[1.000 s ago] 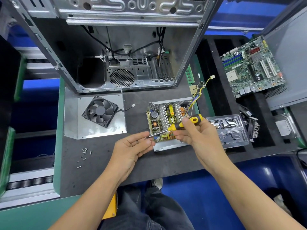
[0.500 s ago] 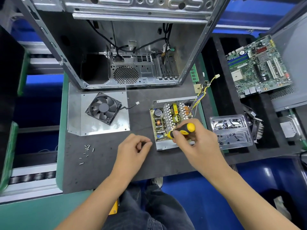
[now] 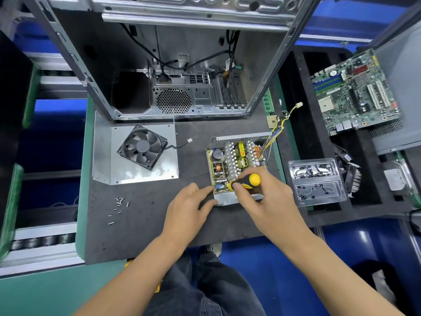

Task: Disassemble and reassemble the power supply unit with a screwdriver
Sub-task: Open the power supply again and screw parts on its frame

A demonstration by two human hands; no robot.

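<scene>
Right hand [image 3: 262, 201]: fingers curled round the screwdriver [image 3: 246, 182]; the yellow-and-black handle is gripped, its yellow butt end shown uppermost, the shaft hidden below the hand.
Left hand [image 3: 186, 208]: fingers nearly straight and held together, nothing grasped; the fingertips are laid against the near left corner of the PSU [image 3: 237, 160].
PSU: set open on the dark surface [image 3: 141, 229], lid off, board, heatsinks and coils exposed; placed right of centre, directly under the right hand, its near edge partly covered by both hands.
Screwdriver position: held over the near part of the board; whether the tip meets a screw cannot be told.
Wires [image 3: 276, 128]: a yellow and purple bundle is led from the far right corner of the PSU, ended in a white plug.
Fan [image 3: 142, 147]: black, laid on a bare metal plate [image 3: 127, 174] left of the PSU, well apart from it.
Screws [image 3: 117, 208]: a loose scatter on the surface, near the left hand's side, below the plate.
Case [image 3: 177, 65]: open metal chassis, stood at the far edge behind the fan and PSU.
Tray [image 3: 315, 182]: clear plastic, two compartments with small dark parts, just right of the PSU.
Motherboard [image 3: 355, 92]: green, tilted, at far right.
</scene>
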